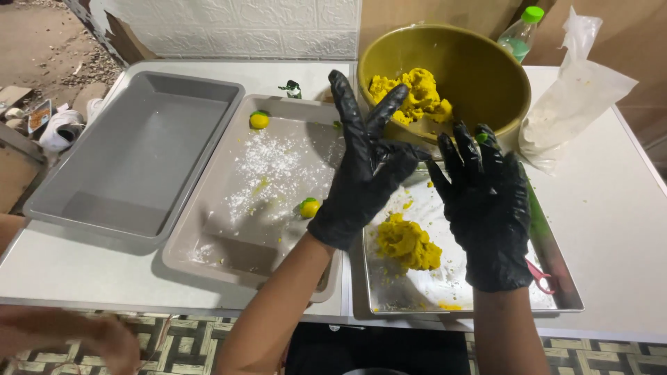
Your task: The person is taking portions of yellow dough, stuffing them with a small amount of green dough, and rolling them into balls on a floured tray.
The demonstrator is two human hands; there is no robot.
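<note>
Both my hands wear black gloves and are raised over the table with fingers spread, holding nothing. My left hand [361,167] hovers between the floured grey tray [208,243] and the shiny metal tray [556,271]. My right hand [486,201] is above the metal tray, its fingertips close to the rim of the olive-yellow bowl [486,62]. A lump of yellow dough [408,243] lies on the metal tray below my hands. More yellow dough [413,94] sits in the bowl. Two small yellow-and-green balls [259,120] [309,207] rest on the floured tray.
A deep grey tray [132,160] stands at the left. A clear bag of white powder [573,97] and a green-capped bottle [521,35] stand at the right back. A red tool [540,276] lies on the metal tray. Another person's blurred hand [83,337] is at the lower left.
</note>
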